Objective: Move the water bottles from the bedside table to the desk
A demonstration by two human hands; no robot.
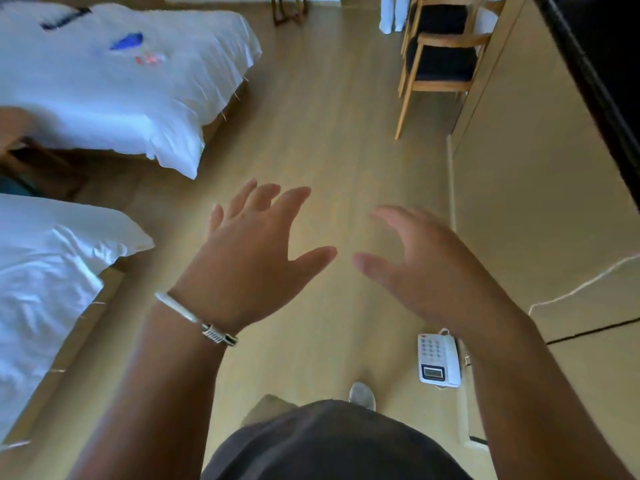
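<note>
My left hand (pixel 249 251), with a silver bracelet on the wrist, is held out in front of me over the wooden floor, fingers spread and holding nothing. My right hand (pixel 426 268) hovers beside it, fingers loosely bent, also holding nothing. No water bottle shows in the head view. The dark bedside table (pixel 38 168) is partly visible at the left edge between the two beds. The pale wooden desk surface (pixel 540 188) runs along the right side.
Two beds with white sheets (pixel 114 98) stand on the left, small blue and red items lying on the far one. A wooden chair with a dark seat (pixel 440 64) stands by the desk. A white telephone (pixel 438 362) and cables (pixel 581 289) lie at the right.
</note>
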